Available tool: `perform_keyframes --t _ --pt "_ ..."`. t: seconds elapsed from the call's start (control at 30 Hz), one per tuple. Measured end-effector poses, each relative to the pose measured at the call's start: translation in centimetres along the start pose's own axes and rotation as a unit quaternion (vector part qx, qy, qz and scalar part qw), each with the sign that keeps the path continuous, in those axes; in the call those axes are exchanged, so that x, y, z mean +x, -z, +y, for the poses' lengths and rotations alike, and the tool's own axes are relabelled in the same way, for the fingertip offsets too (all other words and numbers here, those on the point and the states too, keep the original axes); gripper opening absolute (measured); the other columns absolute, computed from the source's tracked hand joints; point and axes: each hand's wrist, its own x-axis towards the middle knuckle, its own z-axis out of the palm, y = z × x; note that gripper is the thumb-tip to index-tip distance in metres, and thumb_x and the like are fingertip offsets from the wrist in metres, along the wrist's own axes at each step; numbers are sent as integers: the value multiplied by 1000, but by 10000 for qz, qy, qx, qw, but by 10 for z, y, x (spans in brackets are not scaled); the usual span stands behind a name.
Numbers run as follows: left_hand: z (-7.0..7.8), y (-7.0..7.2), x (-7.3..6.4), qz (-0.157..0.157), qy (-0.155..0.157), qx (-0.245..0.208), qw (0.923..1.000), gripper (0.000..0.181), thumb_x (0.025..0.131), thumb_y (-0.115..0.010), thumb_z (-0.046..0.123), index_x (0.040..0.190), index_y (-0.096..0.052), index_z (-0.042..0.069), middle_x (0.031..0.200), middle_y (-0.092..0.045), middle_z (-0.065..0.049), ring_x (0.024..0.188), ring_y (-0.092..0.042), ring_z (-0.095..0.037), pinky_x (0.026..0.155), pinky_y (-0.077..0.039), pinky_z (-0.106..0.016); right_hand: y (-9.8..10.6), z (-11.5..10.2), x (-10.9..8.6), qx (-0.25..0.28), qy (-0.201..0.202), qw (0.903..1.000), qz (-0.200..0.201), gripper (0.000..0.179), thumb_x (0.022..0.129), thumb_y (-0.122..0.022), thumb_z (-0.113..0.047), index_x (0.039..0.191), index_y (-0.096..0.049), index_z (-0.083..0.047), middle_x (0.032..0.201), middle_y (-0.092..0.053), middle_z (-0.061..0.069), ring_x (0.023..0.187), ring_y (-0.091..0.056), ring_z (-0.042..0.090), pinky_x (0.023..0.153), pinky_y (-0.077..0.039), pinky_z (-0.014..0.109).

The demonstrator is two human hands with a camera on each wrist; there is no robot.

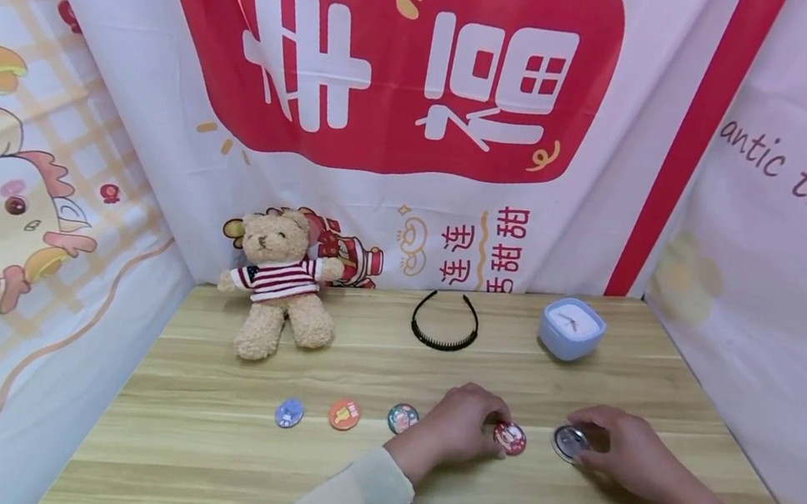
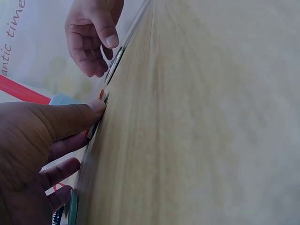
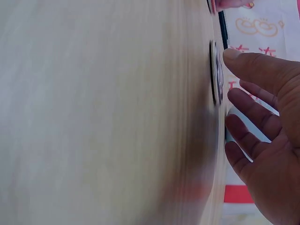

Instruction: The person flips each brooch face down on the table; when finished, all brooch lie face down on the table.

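My left hand (image 1: 461, 427) pinches a red round badge (image 1: 511, 439) by its edge on the wooden table. In the left wrist view the thumb presses its near edge, and a finger lies on the far side. My right hand (image 1: 628, 452) hovers around a silvery round badge (image 1: 567, 445) that shows a metallic face. Its thumb and fingers are spread apart at the rim in the right wrist view, not curled round it. A green patterned badge (image 1: 401, 418) lies just left of my left hand, partly covered by it.
An orange badge (image 1: 344, 414) and a blue badge (image 1: 289, 413) continue the row leftward on the table (image 1: 198, 445). Farther back are a teddy bear (image 1: 281, 287), a black toothed headband (image 1: 442, 344) and a blue clock (image 1: 571, 330). Printed cloths (image 1: 386, 149) rise behind and at both sides.
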Motion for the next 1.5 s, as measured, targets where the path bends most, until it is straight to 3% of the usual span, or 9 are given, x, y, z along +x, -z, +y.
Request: perform_keyframes --t 0.5,0.9,1.13,1.5 --pt "1 2 -2 40 -182 192 9996 33 89 -91 43 120 -80 38 116 -75 27 122 -62 -4 112 -48 -31 -24 -33 15 -342 1000 9943 110 39 82 -96 -26 118 -79 -24 121 -75 -7 120 -68 28 109 -54 61" --pt "3 5 -3 69 -193 188 9996 26 91 -90 40 116 -82 38 112 -75 27 119 -63 -3 110 -47 -30 -36 -41 23 -402 1613 9855 340 34 83 -96 -24 113 -81 -30 113 -76 -16 114 -68 19 102 -57 48" --pt "3 5 -4 108 -212 380 9990 24 91 -89 42 114 -83 37 111 -76 27 118 -63 -1 109 -47 -29 -39 -45 25 -419 1663 9848 272 33 83 -95 -22 111 -81 -32 113 -76 -17 117 -68 20 105 -55 52" --pt "3 4 -5 206 -326 388 9985 18 96 -82 51 111 -83 40 107 -76 28 112 -64 0 107 -47 -29 -40 -46 26 -522 1830 9812 332 24 91 -89 -23 113 -82 -32 111 -76 -19 112 -68 14 101 -57 47"
